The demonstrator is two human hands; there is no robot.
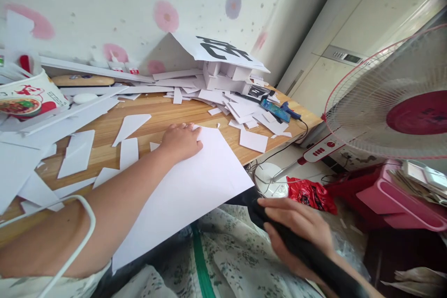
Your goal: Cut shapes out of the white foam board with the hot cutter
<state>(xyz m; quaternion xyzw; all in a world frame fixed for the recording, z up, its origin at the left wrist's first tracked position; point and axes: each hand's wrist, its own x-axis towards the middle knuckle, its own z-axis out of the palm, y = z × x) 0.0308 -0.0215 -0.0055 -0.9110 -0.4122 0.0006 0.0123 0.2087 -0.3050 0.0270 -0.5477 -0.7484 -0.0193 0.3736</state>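
A large white sheet (195,186) lies at the table's front edge and sticks out over my lap. My left hand (182,142) rests on its far edge, palm down, holding nothing. Off the sheet's right corner, my right hand (296,228) is wrapped round a long black object (300,247), slightly blurred; its exact kind is unclear. White cut pieces (77,152) are scattered on the wooden table (153,107) to the left of the sheet.
A white block model (226,77) under a printed sheet (220,49), a phone (275,110) and a blue tool (290,110) are at the back right. A food tub (31,95) stands at left. A fan (387,102) and pink bin (401,195) are at right.
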